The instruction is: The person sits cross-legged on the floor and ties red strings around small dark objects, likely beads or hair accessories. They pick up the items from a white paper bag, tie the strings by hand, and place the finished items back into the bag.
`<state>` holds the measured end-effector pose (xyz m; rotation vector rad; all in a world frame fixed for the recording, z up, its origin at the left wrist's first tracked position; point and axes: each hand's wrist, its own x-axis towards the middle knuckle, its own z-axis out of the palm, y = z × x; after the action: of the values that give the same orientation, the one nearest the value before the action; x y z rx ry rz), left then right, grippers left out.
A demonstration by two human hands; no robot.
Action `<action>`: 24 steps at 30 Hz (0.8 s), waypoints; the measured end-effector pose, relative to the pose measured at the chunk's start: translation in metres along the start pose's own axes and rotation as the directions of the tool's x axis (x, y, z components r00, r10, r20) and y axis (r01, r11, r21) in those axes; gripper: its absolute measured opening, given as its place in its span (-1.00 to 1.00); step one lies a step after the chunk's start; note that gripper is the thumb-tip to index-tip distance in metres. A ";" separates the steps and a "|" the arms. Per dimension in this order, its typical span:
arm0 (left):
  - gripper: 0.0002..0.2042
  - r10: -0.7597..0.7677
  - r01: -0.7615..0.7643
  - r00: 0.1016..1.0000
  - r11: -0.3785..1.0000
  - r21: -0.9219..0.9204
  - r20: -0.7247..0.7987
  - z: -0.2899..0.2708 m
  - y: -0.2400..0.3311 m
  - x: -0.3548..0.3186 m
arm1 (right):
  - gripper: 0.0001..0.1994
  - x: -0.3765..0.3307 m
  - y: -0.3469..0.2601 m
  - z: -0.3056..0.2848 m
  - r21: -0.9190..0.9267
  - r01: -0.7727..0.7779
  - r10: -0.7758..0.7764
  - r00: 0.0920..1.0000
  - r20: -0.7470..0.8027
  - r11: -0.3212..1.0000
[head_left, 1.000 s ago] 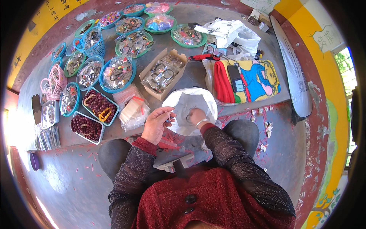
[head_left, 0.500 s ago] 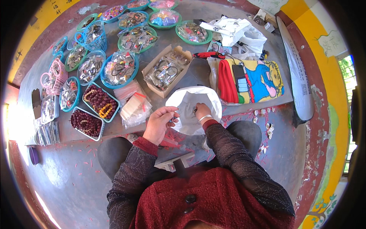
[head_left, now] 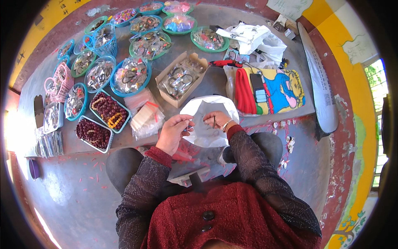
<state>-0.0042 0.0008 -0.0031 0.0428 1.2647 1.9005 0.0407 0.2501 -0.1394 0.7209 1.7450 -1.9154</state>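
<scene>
A white plastic bag stands open in front of me at the table's edge. My right hand, a bracelet at its wrist, is over the bag's mouth. Its fingertips pinch a thin dark cord that hangs down, its lower end too faint to make out. Just left of the bag, my left hand is closed in a pinch. Between its thumb and fingers sits a small dark thing with a bluish tint, too small to name.
A cardboard box of bagged cords stands behind the bag. Clear packets, trays of dark red beads and several baskets of small goods lie leftward. A folded colourful towel bears a phone at right.
My right hand has risen out of the bag and moved slightly left toward my left hand, with a dark cord now showing in its fingers. The left hand has barely moved.
</scene>
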 end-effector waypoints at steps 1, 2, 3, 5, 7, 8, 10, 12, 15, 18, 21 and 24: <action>-0.82 -0.002 0.002 1.000 1.000 0.010 -0.026 0.000 0.001 0.001 | -0.89 -0.008 -0.013 0.004 -0.159 0.007 0.000 0.999 0.042 0.987; -0.82 -0.005 0.006 0.999 1.000 0.020 -0.050 -0.003 0.000 -0.001 | -0.88 -0.016 -0.023 0.013 -0.313 0.016 0.009 0.997 0.079 0.950; -0.82 -0.001 0.003 0.998 1.000 0.027 -0.067 -0.004 0.000 -0.002 | -0.88 -0.026 -0.041 0.020 -0.465 0.030 0.022 0.994 0.105 0.885; -0.83 0.024 -0.025 0.999 1.000 -0.019 -0.045 -0.006 0.001 -0.003 | -0.86 -0.038 -0.065 0.022 -0.426 0.032 0.020 0.993 0.117 0.904; -0.83 0.026 -0.027 0.999 0.999 -0.023 -0.039 -0.006 0.003 -0.006 | -0.85 -0.054 -0.086 0.017 -0.438 0.086 -0.048 0.994 0.096 0.895; -0.82 0.025 -0.025 0.999 0.999 -0.021 -0.024 -0.004 0.005 -0.005 | -0.85 -0.063 -0.100 0.007 -0.474 0.135 -0.118 0.991 0.066 0.870; -0.82 0.015 -0.015 1.000 1.000 -0.016 -0.020 -0.005 0.005 -0.009 | -0.85 -0.076 -0.124 -0.010 -0.506 0.178 -0.213 0.977 -0.011 0.844; -0.82 0.025 -0.025 1.000 0.999 -0.035 -0.002 -0.002 0.006 -0.007 | -0.87 -0.090 -0.144 -0.036 -0.457 0.157 -0.239 0.963 -0.127 0.875; -0.83 0.020 -0.020 1.000 0.996 -0.082 0.000 -0.002 0.005 -0.005 | -0.90 -0.097 -0.150 -0.062 -0.272 0.122 -0.172 0.971 -0.168 0.954; -0.83 0.022 -0.024 0.999 0.996 -0.090 -0.022 -0.004 0.006 -0.003 | -0.91 -0.086 -0.130 -0.058 -0.281 0.172 -0.214 0.969 -0.125 0.944; -0.83 0.013 -0.016 0.999 0.997 -0.081 -0.044 -0.009 0.003 -0.003 | -0.94 -0.081 -0.120 -0.056 -0.415 0.157 -0.266 0.939 -0.219 0.896; -0.83 -0.002 -0.001 0.999 0.999 -0.054 -0.054 -0.010 0.004 -0.004 | -0.90 -0.081 -0.125 -0.076 -0.505 0.102 -0.337 0.852 -0.400 0.857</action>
<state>-0.0082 -0.0102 -0.0037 -0.0374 1.2480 1.9458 0.0289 0.3369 0.0032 0.8763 2.5867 -1.4055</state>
